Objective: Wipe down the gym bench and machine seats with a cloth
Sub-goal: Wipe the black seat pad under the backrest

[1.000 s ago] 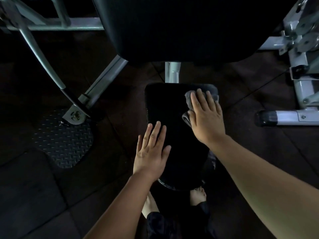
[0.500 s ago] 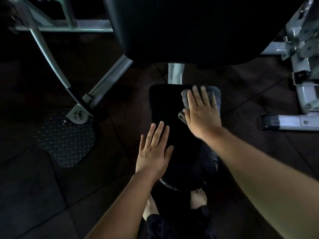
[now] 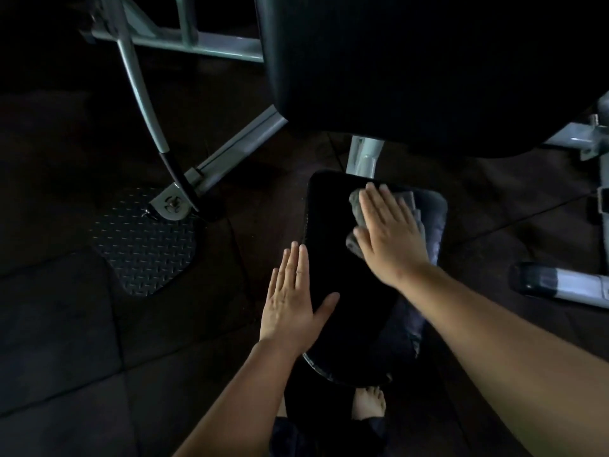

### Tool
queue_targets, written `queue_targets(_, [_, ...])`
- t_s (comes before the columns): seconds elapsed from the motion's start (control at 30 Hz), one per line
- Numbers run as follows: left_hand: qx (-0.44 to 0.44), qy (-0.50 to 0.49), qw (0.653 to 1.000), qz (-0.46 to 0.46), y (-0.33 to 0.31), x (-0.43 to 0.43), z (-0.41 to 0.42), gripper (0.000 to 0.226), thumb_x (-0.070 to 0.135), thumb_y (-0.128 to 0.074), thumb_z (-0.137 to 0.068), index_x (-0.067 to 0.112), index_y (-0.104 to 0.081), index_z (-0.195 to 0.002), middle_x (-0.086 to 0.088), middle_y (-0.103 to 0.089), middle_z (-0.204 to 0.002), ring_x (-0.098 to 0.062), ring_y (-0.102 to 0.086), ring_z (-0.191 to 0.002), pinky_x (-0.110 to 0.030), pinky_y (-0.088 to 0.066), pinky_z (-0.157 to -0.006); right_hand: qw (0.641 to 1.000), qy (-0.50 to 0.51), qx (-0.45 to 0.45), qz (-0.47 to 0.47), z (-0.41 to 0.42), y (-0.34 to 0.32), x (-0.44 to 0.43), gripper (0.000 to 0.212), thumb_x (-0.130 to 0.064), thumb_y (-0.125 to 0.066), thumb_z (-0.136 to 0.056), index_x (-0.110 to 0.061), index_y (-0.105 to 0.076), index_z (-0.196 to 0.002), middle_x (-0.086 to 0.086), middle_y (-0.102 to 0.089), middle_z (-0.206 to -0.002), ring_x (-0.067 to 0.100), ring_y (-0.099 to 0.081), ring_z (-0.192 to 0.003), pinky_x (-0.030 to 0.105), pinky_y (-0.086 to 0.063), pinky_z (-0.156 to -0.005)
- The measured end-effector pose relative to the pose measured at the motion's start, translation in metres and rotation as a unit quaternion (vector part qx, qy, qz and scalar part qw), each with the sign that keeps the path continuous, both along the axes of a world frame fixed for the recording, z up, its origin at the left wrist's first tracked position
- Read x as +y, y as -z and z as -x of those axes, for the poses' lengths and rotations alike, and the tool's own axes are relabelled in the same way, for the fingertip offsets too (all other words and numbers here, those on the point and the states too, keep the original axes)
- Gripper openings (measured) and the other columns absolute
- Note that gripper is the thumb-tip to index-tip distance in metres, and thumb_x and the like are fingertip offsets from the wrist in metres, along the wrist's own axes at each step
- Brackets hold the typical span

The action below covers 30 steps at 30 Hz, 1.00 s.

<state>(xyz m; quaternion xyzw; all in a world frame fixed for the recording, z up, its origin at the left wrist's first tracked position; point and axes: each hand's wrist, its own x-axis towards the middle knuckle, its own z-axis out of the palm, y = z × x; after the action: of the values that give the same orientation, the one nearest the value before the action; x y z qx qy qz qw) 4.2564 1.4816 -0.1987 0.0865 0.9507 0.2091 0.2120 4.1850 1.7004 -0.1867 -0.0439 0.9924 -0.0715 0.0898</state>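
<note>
Room: a dim gym with a floor (image 3: 66,324) of dark rubber tiles.
Surface: a small black padded seat (image 3: 346,291), low, in the middle of the view.
Cloth: the grey cloth (image 3: 357,206) lies bunched on the far right part of the seat.
Right hand: the right hand (image 3: 389,232) lies flat, fingers straight, pressing the cloth onto the seat.
Left hand: the left hand (image 3: 293,305) lies flat on the seat's left edge, fingers straight, holding nothing.
Around: grey frame tubes (image 3: 230,156) at left, their foot beside a diamond-plate mat (image 3: 145,249); a grey bar with a black end cap (image 3: 560,285) at right; a bare foot (image 3: 369,404) below the seat's near end.
In the way: a large black back pad (image 3: 412,67) fills the upper view; the right hand hides most of the cloth.
</note>
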Motion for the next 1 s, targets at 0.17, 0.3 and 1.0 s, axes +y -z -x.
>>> queue_targets(0.17, [0.003,0.011,1.0,0.001,0.001,-0.002,0.002,0.099,0.076,-0.028,-0.097,0.023,0.026,-0.161,0.009,0.03,-0.169,-0.003,0.03,-0.153,-0.035,0.002,-0.131,1.0,0.029,-0.001,0.006,0.052,-0.002,-0.029,0.067,-0.04,-0.028,-0.108,-0.008,-0.01,-0.164,0.011,-0.009,-0.172,0.025,-0.004,-0.159,0.042,-0.004,-0.129])
queue_targets(0.3, [0.0,0.011,1.0,-0.007,0.002,-0.002,0.001,0.1,0.073,-0.032,-0.097,0.023,0.025,-0.161,0.009,0.03,-0.169,-0.002,0.03,-0.153,-0.036,0.001,-0.131,0.994,-0.113,0.002,0.0,-0.025,-0.001,-0.042,0.069,-0.044,-0.026,-0.107,-0.009,-0.012,-0.164,0.009,-0.007,-0.172,0.024,-0.003,-0.159,0.045,-0.011,-0.129])
queue_targets(1.0, [0.007,0.016,0.999,-0.027,0.005,-0.006,0.005,0.098,0.074,-0.031,-0.099,0.022,0.025,-0.161,0.01,0.03,-0.169,-0.001,0.032,-0.152,-0.03,0.007,-0.129,0.999,-0.031,-0.016,-0.031,0.082,-0.001,-0.055,0.069,-0.048,-0.024,-0.107,-0.016,-0.006,-0.165,0.004,-0.004,-0.173,0.021,0.001,-0.159,0.041,-0.002,-0.129])
